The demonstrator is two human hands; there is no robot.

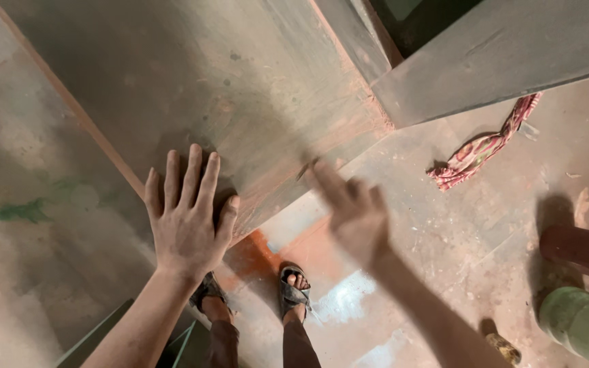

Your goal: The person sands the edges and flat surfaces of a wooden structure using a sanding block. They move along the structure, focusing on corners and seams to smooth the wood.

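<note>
Head view: the left hand (189,218) lies flat, fingers spread, on the large dust-coated grey-brown flat wooden panel (240,88), near its lower edge. The right hand (356,211), motion-blurred, extends its forefinger to that panel's edge; its other fingers cannot be told. A crumpled red patterned cloth (482,146) lies on the dusty concrete floor (444,259).

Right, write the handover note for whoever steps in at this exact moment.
Left hand: flat, fingers spread, pressed on the large dusty grey-brown flat panel, near its lower edge.
Right hand: open, blurred, at the panel's corner edge; contact unclear.
Nothing is gripped.
Panel lies tilted over the dusty floor, above the sandalled feet.
Red patterned cloth lies on the floor to the right; a brown pipe and a green pipe lie further right.
</note>
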